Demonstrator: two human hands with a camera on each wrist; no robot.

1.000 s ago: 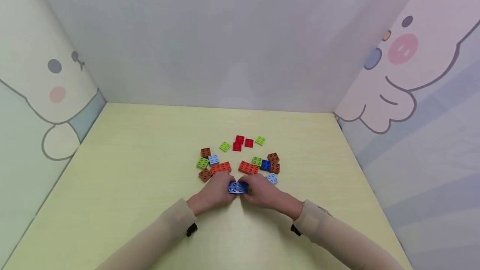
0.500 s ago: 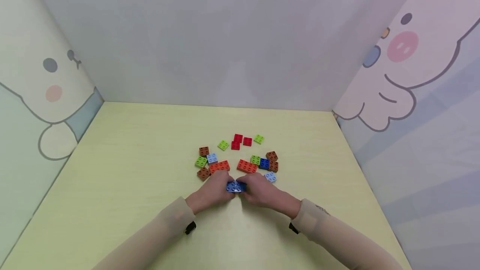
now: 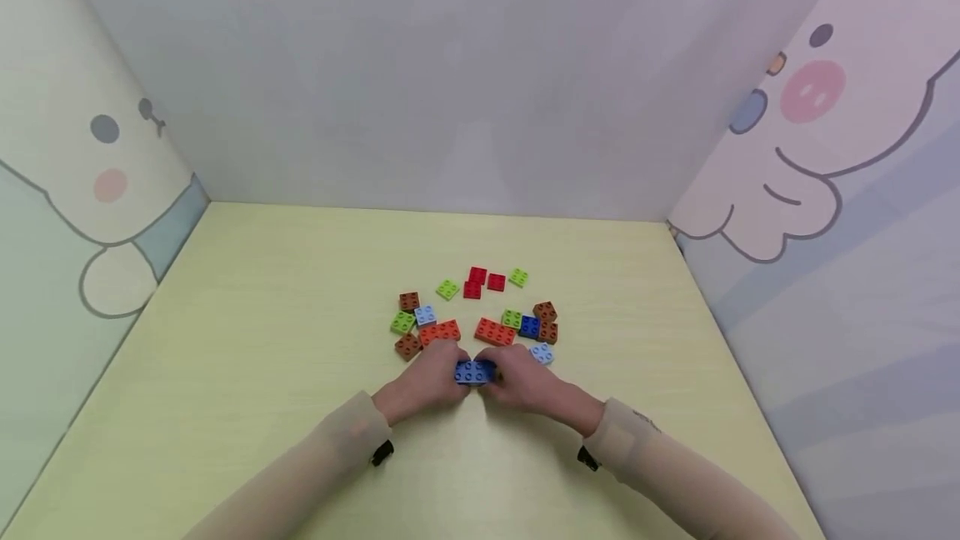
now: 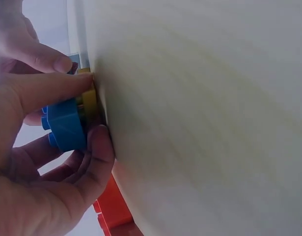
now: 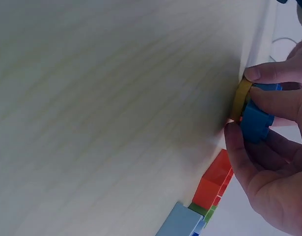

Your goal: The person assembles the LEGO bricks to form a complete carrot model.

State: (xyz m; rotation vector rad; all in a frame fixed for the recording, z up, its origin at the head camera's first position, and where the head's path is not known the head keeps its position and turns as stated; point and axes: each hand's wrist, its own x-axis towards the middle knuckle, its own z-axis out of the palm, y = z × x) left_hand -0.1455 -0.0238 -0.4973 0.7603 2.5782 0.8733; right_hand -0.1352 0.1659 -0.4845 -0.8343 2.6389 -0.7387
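Both hands meet near the middle of the table around a blue toy brick (image 3: 474, 372) with studs on top. My left hand (image 3: 435, 375) grips its left end between thumb and fingers. From the other side, my right hand (image 3: 522, 379) holds the right end. In the left wrist view a yellow piece (image 4: 89, 104) sits beneath the blue brick, low against the tabletop, with fingertips right beside it. The right wrist view shows the same yellow piece (image 5: 240, 100) under the blue brick, partly hidden by the fingers.
Two orange-red long bricks (image 3: 495, 332) lie just beyond the hands. Around them are brown, green, light blue and dark blue bricks (image 3: 529, 326). Farther back lie red bricks (image 3: 497, 282) and lime green bricks (image 3: 447, 289). Walls with cartoon animals enclose the table (image 3: 300, 298).
Both hands keep their hold on the blue brick at nearly the same spot. The head view shifts slightly; the other bricks stay where they lie.
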